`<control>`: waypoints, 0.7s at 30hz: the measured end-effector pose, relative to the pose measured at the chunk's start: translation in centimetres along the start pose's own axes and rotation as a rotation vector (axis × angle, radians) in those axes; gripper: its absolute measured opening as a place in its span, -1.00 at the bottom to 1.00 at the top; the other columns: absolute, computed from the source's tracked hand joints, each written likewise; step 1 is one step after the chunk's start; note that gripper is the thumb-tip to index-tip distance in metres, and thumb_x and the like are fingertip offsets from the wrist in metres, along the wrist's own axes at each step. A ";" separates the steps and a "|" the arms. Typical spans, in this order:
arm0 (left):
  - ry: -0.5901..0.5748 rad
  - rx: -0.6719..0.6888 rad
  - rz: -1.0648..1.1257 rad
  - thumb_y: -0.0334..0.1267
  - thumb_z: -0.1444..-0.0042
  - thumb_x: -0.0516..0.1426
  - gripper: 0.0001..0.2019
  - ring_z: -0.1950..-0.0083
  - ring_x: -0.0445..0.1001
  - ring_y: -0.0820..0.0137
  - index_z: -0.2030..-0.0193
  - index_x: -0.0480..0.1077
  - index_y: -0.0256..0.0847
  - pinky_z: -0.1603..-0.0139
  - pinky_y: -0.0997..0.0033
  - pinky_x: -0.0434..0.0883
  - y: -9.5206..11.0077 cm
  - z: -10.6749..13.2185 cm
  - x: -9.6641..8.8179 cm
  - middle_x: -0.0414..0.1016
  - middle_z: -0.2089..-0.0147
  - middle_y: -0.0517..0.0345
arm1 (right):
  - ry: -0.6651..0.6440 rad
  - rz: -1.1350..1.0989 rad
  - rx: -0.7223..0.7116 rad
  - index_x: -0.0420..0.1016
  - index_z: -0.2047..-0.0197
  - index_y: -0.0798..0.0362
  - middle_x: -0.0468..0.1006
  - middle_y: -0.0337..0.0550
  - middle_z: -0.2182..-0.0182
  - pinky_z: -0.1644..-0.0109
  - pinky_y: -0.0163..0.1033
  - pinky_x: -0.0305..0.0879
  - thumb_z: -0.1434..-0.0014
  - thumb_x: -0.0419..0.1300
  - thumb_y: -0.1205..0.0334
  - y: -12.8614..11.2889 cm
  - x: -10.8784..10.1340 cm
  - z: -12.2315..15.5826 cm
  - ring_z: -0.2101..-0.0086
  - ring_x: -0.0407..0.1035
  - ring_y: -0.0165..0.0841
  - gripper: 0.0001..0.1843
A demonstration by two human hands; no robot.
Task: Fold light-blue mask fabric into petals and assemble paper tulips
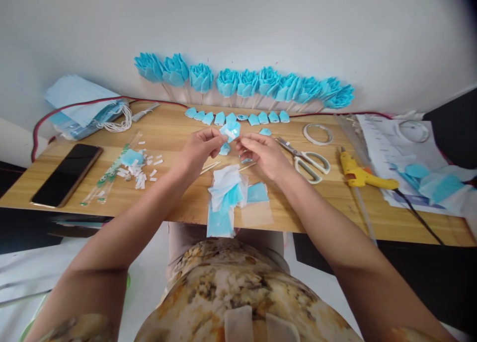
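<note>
My left hand [206, 146] is closed, its thumb and forefinger pinching the left edge of a light-blue fabric petal [233, 128] with a small white strip on it. My right hand [261, 153] is closed too, its fingertips pressed together by the petal's lower right edge; what they hold is too small to make out. Behind the petal runs a row of small folded blue petals [263, 117]. Another blue petal [224, 149] lies between my hands, and one more petal [265, 131] lies beyond my right hand. Blue and white fabric pieces [223, 198] are piled at the table's front edge.
Several blue fabric flowers [201, 77] on sticks lean against the wall. Scissors [307, 160], a tape roll [318, 134] and a yellow glue gun [361, 173] lie rightward. Leftward are white snippets [139, 178], a phone [67, 175] and a stack of masks [84, 103].
</note>
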State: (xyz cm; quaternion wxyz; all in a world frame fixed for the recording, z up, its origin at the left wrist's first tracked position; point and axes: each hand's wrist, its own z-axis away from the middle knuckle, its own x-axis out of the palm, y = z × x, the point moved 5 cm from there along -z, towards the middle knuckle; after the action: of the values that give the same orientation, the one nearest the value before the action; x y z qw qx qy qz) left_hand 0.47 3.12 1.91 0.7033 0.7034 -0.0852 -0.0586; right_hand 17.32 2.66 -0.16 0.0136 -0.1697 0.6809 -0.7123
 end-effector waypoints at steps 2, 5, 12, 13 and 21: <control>-0.004 -0.008 -0.014 -0.21 0.03 0.28 -0.78 0.54 0.17 0.54 0.55 0.34 -0.17 0.47 0.43 0.13 -0.2 0.0 0.1 0.27 0.62 0.27 | 0.015 0.046 -0.023 0.62 0.34 0.02 0.61 -0.24 0.38 0.32 -0.35 0.39 0.02 0.46 -0.05 -0.1 0.1 0.1 0.39 0.42 -0.46 -0.68; -0.007 -0.017 -0.017 -0.22 0.04 0.28 -0.78 0.55 0.16 0.54 0.57 0.35 -0.17 0.48 0.43 0.12 -0.4 0.0 0.3 0.26 0.63 0.27 | 0.043 0.084 -0.046 0.59 0.38 0.01 0.58 -0.26 0.42 0.33 -0.35 0.37 0.03 0.45 -0.07 -0.3 0.1 0.1 0.43 0.39 -0.47 -0.67; -0.017 -0.019 -0.036 -0.20 0.05 0.28 -0.77 0.55 0.15 0.54 0.58 0.33 -0.17 0.48 0.43 0.10 -0.5 -0.1 0.4 0.26 0.63 0.27 | 0.035 0.133 -0.067 0.58 0.41 0.02 0.55 -0.28 0.46 0.34 -0.34 0.34 -0.04 0.40 -0.02 -0.7 0.2 0.3 0.47 0.36 -0.50 -0.72; -0.019 -0.018 -0.036 -0.20 0.06 0.28 -0.76 0.55 0.15 0.54 0.58 0.32 -0.17 0.48 0.43 0.10 -0.5 -0.1 0.4 0.26 0.63 0.27 | 0.033 0.135 -0.072 0.58 0.41 0.02 0.55 -0.28 0.46 0.34 -0.34 0.34 -0.04 0.40 -0.01 -0.7 0.2 0.3 0.47 0.36 -0.50 -0.73; 0.148 0.099 -0.150 -0.20 -0.08 0.22 -0.88 0.52 0.16 0.51 0.39 0.42 -0.16 0.46 0.42 0.13 0.7 0.9 0.0 0.27 0.57 0.28 | 0.140 0.272 -0.172 0.53 0.45 0.02 0.50 -0.30 0.53 0.36 -0.31 0.26 -0.13 0.32 0.07 -1.0 -0.3 0.3 0.49 0.31 -0.47 -0.77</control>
State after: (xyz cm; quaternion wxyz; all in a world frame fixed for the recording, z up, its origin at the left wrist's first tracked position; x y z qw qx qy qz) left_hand 0.29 2.28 2.62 0.6655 0.7442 0.0172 -0.0545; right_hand 17.84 2.54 0.77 0.0477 -0.0265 0.7552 -0.6533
